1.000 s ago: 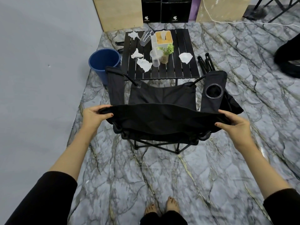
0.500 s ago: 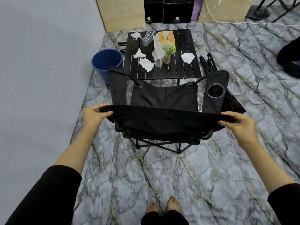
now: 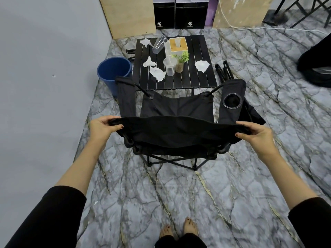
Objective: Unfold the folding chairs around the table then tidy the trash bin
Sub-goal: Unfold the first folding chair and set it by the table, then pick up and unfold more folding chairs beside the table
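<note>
Our black folding chair [image 3: 176, 108] stands opened on the marble floor [image 3: 179, 203] straight ahead of us, its seat facing the low slatted table [image 3: 202, 76] just beyond. The backrest's top edge [image 3: 179, 126] runs left to right across our front. We hold it at both ends: our left hand [image 3: 102, 127] pinches the left fabric corner and our right hand [image 3: 258, 136] grips the right, both about equally near. We judge any seating push goes forward, toward the table. The blue trash bin [image 3: 114, 72] stands by the table's left near corner, what looks like a folded chair [image 3: 224, 70] lies at its right, and crumpled tissues [image 3: 157, 73] sit on top.
</note>
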